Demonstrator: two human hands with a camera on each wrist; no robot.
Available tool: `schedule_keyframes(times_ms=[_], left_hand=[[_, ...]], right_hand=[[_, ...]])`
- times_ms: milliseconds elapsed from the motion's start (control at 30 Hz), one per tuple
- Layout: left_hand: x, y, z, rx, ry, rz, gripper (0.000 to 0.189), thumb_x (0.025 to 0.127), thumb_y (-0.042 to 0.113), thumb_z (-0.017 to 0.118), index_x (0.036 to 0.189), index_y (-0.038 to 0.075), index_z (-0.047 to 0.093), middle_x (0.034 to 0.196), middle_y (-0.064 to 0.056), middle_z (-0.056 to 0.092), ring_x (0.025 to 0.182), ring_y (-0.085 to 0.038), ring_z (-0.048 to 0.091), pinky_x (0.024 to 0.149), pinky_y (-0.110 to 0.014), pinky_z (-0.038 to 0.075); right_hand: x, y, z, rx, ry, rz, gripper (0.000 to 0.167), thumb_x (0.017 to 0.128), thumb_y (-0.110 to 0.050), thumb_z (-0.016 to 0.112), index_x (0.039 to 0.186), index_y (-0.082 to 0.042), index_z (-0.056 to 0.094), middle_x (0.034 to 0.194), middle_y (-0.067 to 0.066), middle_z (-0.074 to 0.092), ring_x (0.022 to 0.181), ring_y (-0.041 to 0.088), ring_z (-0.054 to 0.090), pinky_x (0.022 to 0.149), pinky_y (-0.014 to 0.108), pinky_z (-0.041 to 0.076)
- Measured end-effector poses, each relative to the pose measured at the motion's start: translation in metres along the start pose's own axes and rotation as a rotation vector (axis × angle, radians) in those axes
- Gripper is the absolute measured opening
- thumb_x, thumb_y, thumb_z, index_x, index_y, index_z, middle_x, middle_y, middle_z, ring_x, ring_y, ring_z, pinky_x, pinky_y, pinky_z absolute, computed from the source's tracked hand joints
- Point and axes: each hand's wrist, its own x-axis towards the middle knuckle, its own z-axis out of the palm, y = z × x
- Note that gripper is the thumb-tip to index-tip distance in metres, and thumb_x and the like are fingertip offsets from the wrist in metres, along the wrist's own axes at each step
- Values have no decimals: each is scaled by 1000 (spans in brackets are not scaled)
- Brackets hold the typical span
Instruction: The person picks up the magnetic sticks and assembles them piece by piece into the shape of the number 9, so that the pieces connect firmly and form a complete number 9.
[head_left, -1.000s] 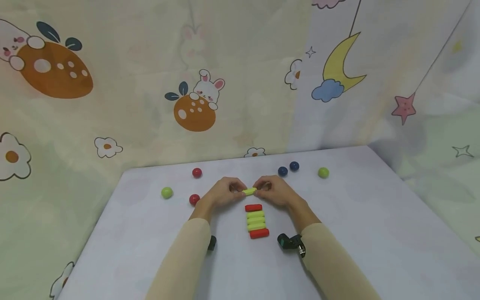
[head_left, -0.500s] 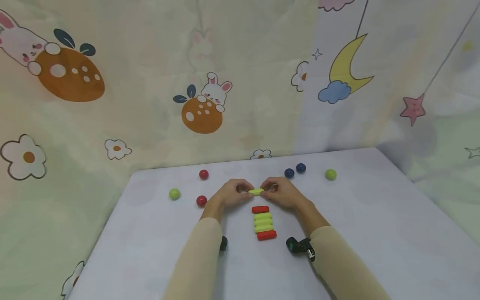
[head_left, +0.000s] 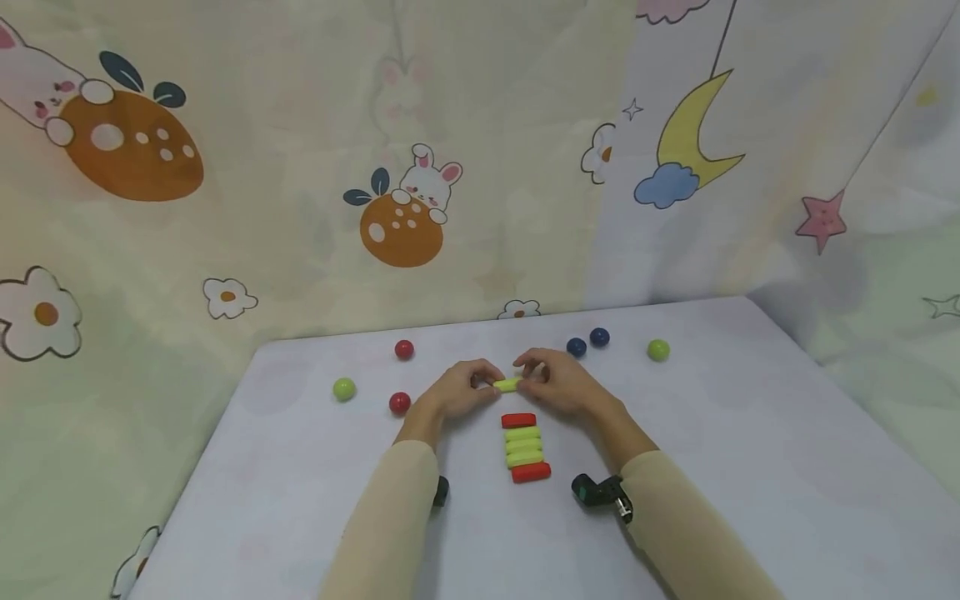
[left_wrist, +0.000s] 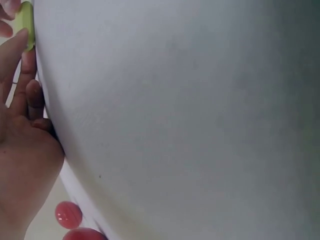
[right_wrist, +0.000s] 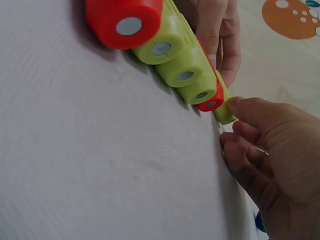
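Observation:
A short yellow-green magnetic stick (head_left: 506,386) lies crosswise between both hands, beyond a row of similar sticks. My left hand (head_left: 459,389) pinches its left end. At its right end, my right hand (head_left: 558,383) has the thumb on the stick and the index finger raised a little above it; the thumb on that end also shows in the right wrist view. Nearer to me lie several yellow-green sticks (head_left: 523,447) side by side, between a far red stick (head_left: 519,421) and a near red stick (head_left: 531,473). Round silvery ends show on the row's sticks (right_wrist: 185,76).
On the white table (head_left: 315,508), two red balls (head_left: 400,403) and a green ball (head_left: 344,389) lie left of the hands. Two dark blue balls (head_left: 576,347) and another green ball (head_left: 658,350) lie at the back right. A printed cloth (head_left: 285,208) hangs behind.
The right index finger has lifted slightly off the stick. Both hands stay in place beyond the row, and the head view has shifted a little.

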Motion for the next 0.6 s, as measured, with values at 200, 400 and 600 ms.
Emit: schedule_keyframes(times_ms=[200,400,600], left_hand=[[-5,0,-3,41,34,-33,18,97,23,71,114,29,70,109,8,65,106,-20,53,95,-42,47],[-3,0,1,18,3,-29,18,98,24,70,115,30,70,109,7,64,108,-19,52,96,-40,47],[2,5,3,15,8,-62,17,97,26,71,113,31,70,110,8,64,108,-19,53,96,-41,47]], right_hand=[[4,-4,-11,-61,14,-91,38,95,-20,73,132,-14,65,120,5,67,87,17,61,78,33,53],[0,7,-32,-147,103,-90,42,95,-20,74,135,-13,64,126,12,64,84,18,58,75,32,52],[-3,20,-53,-190,132,-75,44,95,-19,73,137,-11,62,128,16,60,103,30,60,92,45,53]])
